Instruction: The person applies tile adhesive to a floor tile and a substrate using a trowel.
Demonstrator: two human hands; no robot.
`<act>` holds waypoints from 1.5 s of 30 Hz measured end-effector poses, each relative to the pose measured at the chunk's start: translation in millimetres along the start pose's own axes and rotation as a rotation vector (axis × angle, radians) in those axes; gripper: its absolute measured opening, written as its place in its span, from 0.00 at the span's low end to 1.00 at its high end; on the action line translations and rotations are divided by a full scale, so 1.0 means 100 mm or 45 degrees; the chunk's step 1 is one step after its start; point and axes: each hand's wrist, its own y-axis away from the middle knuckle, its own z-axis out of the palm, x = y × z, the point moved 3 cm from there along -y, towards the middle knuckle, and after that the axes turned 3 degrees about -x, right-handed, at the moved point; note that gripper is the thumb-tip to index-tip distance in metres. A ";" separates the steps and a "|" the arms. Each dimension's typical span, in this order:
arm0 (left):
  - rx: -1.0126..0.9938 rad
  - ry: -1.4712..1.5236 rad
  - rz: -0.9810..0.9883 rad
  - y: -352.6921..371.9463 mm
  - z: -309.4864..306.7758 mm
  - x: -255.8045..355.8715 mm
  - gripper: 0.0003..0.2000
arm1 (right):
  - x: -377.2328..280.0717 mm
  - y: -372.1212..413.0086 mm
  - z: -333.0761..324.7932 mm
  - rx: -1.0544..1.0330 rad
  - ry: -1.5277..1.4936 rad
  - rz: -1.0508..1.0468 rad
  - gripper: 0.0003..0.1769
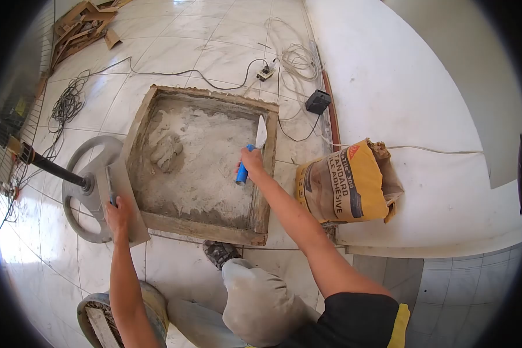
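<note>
Right hand (250,158): I read it as closed around the blue grip of the trowel (254,152), fingers wrapped. The pale blade points toward the top of the frame. The trowel sits at the right inner edge of the square recess (261,203) in the tiled floor, centre frame. Grey mortar (197,156) covers the recess bottom, with a raised lump at its left.

Left hand (119,213): I see the fingers folded over the edge of a gray slab (127,197) that lies along the left border of the recess. The grip is closed on the slab.

A wheel-shaped disc (78,197) on a black handle (52,167) lies just left of the slab. A yellow adhesive bag (342,184) stands open right of the recess, against the white wall. Cables (296,61) and a black adapter (318,101) lie at upper centre, wood scraps (84,26) at upper left. A bucket (151,301) shows at the lower left.
</note>
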 end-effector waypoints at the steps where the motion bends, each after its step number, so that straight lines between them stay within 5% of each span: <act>1: -0.011 0.008 0.009 -0.03 0.07 -0.02 0.21 | 0.02 -0.12 -0.01 0.109 -0.152 -0.043 0.17; 5: -0.159 -0.024 -0.048 0.00 -0.06 0.01 0.20 | 0.09 -0.52 0.21 0.131 -0.356 -0.158 0.16; 7: -0.109 0.016 -0.048 0.02 -0.06 0.05 0.20 | 0.13 -0.72 0.34 0.457 0.049 -0.109 0.15; 11: -0.101 0.014 -0.086 0.02 -0.07 0.13 0.21 | 0.17 -0.29 0.36 0.201 0.395 -0.117 0.22; 15: -0.121 0.005 -0.124 0.08 -0.08 0.04 0.20 | 0.13 -0.67 0.27 0.305 0.226 -0.090 0.17; 18: -0.122 0.025 -0.119 0.07 -0.14 0.15 0.20 | -0.16 -0.06 0.47 -0.177 0.767 -0.322 0.19; 23: -0.132 0.015 -0.124 0.15 -0.25 0.24 0.19 | -0.79 -0.56 1.10 -0.325 1.748 -0.904 0.27; 28: -0.101 0.038 -0.157 0.14 -0.25 0.24 0.15 | -1.70 -0.71 2.02 -0.248 2.163 -0.882 0.20; 33: -0.128 0.063 -0.167 0.14 -0.27 0.25 0.13 | -1.93 -0.80 2.70 -0.340 2.608 -1.032 0.18; 41: -0.075 0.087 -0.146 0.12 -0.28 0.22 0.13 | -2.01 -0.76 2.00 -0.368 2.965 -0.837 0.19; 43: -0.072 0.099 -0.158 0.12 -0.28 0.20 0.13 | -2.02 -0.70 2.02 -0.343 2.788 -0.469 0.20; 44: -0.079 0.118 -0.150 0.12 -0.25 0.19 0.13 | -1.99 -0.71 2.13 -0.315 2.790 -0.751 0.19; 45: -0.087 0.116 -0.160 0.13 -0.23 0.17 0.13 | -1.93 -0.75 2.28 -0.327 2.797 -0.748 0.19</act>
